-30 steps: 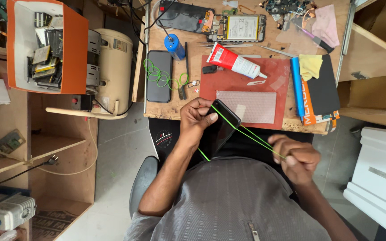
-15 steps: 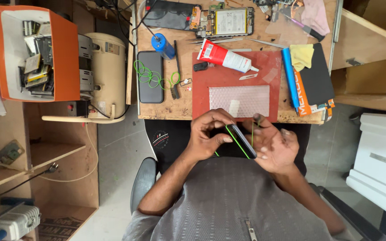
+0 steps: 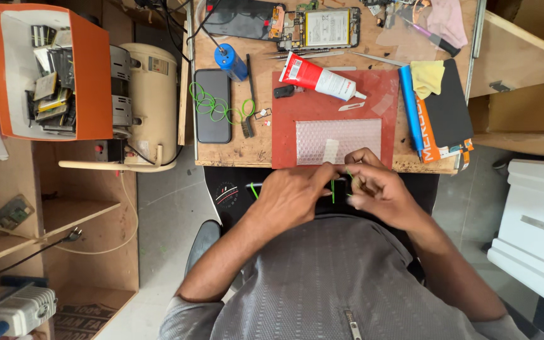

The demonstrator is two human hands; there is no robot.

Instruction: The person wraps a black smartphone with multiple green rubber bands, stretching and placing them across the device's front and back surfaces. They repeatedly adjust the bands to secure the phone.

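Overhead view of the bench. Your left hand (image 3: 291,195) and right hand (image 3: 379,195) meet just below the near edge of the surface (image 3: 240,151), both closed around a dark phone (image 3: 338,187) held over your lap. Your fingers pinch a green rubber band (image 3: 333,191) stretched across the phone; most of the phone is hidden under your hands.

To do this step well, hold the phone firmly with your left hand, keep the band flat and untwisted, and seat it squarely across the body so that pressure spreads evenly. Let the tension off slowly, so the band does not snap off an edge.

Count, as visible:
- 2 hands, both clamped on the phone and band.
- 1 loose heap of green rubber bands (image 3: 216,106); the number in it cannot be told.
- 1 whole black phone (image 3: 213,106) lying flat beside that heap.
- 1 opened phone (image 3: 319,28) with its insides showing.
- 1 red-and-white glue tube (image 3: 319,77).
- 1 red mat (image 3: 335,113) bearing 1 bubble-wrap sheet (image 3: 338,140).
- 1 blue bottle (image 3: 230,62).
- 1 orange bin (image 3: 89,69) of spare parts.
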